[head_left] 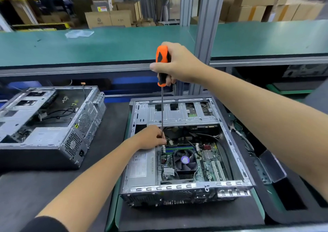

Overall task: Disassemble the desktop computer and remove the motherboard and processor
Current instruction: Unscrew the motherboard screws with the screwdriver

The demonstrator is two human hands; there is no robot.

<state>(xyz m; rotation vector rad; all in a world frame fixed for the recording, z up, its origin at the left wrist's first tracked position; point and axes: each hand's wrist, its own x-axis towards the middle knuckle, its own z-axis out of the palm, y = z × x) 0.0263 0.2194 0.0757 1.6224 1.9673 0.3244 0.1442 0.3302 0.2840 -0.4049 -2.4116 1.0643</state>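
Note:
An open desktop case (236, 162) lies on its side in front of me, showing the green motherboard (211, 162), a black cooler fan (184, 160) and a silver power supply (140, 167). My right hand (175, 64) grips the orange-and-black handle of a long screwdriver (161, 61), held upright over the case. The thin shaft runs down to the motherboard's far left corner. There my left hand (150, 137) pinches the shaft near its tip. The tip itself is hidden behind my fingers.
A second opened computer case (46, 125) lies to the left on the dark mat. A metal drive cage (177, 112) spans the far end of the case. A green shelf (88, 45) and a grey post (205, 27) stand behind. Cardboard boxes fill the background.

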